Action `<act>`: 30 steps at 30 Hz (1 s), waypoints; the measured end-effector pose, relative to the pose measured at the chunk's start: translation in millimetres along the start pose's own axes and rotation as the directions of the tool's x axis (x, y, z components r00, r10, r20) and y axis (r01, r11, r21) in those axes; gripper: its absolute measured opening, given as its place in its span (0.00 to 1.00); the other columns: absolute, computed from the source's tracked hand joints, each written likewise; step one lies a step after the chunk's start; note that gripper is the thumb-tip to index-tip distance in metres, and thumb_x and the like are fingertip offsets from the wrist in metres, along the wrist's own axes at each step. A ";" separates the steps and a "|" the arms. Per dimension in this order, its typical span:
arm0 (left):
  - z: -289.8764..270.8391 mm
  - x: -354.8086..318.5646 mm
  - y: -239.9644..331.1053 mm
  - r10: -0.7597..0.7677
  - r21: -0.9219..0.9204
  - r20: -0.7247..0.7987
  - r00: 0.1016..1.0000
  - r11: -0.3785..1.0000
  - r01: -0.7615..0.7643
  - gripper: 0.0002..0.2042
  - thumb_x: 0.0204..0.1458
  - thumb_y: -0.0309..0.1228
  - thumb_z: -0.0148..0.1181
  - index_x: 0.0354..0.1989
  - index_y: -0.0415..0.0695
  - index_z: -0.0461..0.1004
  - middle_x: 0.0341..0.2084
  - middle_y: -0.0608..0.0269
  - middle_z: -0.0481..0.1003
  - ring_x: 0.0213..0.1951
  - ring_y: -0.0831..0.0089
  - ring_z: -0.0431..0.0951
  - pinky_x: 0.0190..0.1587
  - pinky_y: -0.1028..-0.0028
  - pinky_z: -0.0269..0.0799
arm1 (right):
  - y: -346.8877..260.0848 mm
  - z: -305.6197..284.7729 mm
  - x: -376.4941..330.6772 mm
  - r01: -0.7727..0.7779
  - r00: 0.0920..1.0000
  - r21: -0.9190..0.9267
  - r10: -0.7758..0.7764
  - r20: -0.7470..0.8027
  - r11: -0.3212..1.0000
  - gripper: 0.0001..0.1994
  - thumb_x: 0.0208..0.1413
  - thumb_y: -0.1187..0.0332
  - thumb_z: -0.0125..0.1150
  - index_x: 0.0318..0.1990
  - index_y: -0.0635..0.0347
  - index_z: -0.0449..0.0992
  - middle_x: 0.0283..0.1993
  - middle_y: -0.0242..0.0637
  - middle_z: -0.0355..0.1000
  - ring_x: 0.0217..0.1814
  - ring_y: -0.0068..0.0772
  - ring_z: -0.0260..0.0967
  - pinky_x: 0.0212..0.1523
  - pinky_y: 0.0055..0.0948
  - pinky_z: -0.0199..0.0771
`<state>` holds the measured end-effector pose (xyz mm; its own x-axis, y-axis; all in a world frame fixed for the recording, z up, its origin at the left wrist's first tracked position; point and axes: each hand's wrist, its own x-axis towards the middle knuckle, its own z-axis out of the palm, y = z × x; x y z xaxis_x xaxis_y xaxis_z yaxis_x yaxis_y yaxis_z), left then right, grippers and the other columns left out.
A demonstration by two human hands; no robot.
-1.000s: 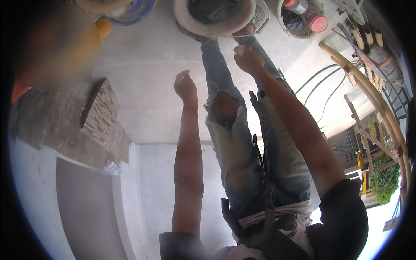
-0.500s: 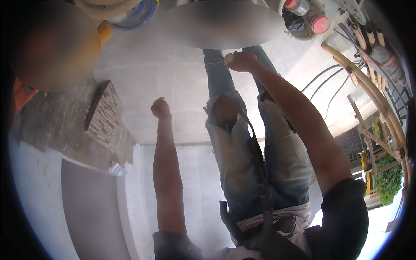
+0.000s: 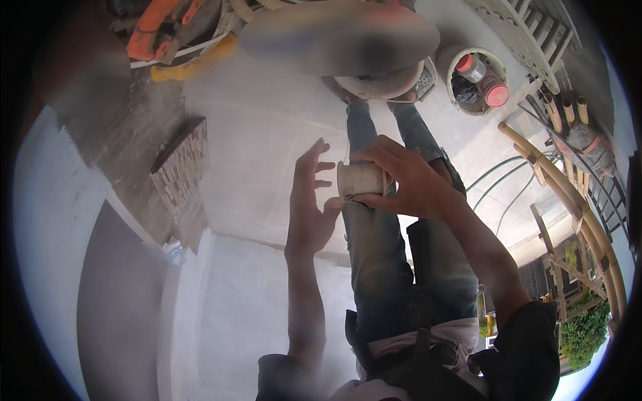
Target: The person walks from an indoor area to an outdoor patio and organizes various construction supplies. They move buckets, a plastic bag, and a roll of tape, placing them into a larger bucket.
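The person's right hand [image 3: 414,177] gripped a pale spool [image 3: 361,180] by its right end, thumb below and fingers over the top. The left hand [image 3: 309,207] was unclenched just beside the spool's other end, fingers spread and gripping nothing; I couldn't tell whether the thumb touched it. So the spool sat between the two hands, held up in front of the person's torn jeans [image 3: 381,254].

Beyond the hands, near the feet, stood a pale tub [image 3: 378,87], its inside hidden from me by a blur. To its right was a bucket [image 3: 444,73] with two red-lidded jars leaning in it, a clear one [image 3: 477,71] and a pinkish one [image 3: 487,87], beside some crumpled black plastic [image 3: 465,89]. Any writing on the jars was too small for me to read, as it was on the white and blue packet [image 3: 175,252] over by the wall.

Farther left, a stack of tiles [image 3: 182,162] stood on the floor [image 3: 261,147]. Off to the right, dark hoses [image 3: 495,172] curved toward some bamboo poles [image 3: 552,170].
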<state>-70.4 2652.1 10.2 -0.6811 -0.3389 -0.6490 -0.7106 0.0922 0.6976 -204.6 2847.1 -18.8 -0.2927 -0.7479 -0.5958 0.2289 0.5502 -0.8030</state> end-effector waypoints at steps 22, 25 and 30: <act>-70.2 -68.1 88.3 -0.168 -0.150 -0.207 0.964 0.979 0.138 0.28 0.71 0.55 0.31 0.32 0.43 0.67 0.22 0.65 0.70 0.28 0.73 0.70 0.27 0.67 0.61 | -180.1 -7.1 40.7 -0.265 0.964 0.323 0.237 0.122 0.909 0.14 0.71 0.62 0.53 0.34 0.59 0.76 0.21 0.24 0.64 0.18 0.17 0.56 0.22 0.27 0.58; -64.9 -58.4 87.6 -0.370 -0.255 -0.225 0.901 0.915 0.313 0.19 0.71 0.42 0.33 0.35 0.42 0.65 0.19 0.58 0.68 0.25 0.63 0.74 0.28 0.64 0.66 | -193.5 16.6 0.0 0.372 0.921 -0.148 -0.344 0.185 0.916 0.13 0.70 0.63 0.53 0.33 0.61 0.75 0.22 0.30 0.66 0.22 0.20 0.61 0.27 0.27 0.64; -70.4 -50.1 96.6 -0.193 -0.169 0.080 0.978 0.964 0.204 0.14 0.70 0.38 0.39 0.37 0.42 0.65 0.20 0.59 0.67 0.23 0.64 0.71 0.29 0.65 0.68 | -169.5 15.3 -15.6 -0.022 0.959 0.132 -0.016 0.282 0.991 0.10 0.68 0.68 0.51 0.35 0.62 0.75 0.28 0.39 0.73 0.30 0.32 0.73 0.36 0.33 0.73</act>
<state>-92.5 2612.1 131.5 -0.5430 -0.2744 -0.7936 -0.7944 -0.1383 0.5914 -224.7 2759.8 126.7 -0.0222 -0.8311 -0.5556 0.3563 0.5127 -0.7811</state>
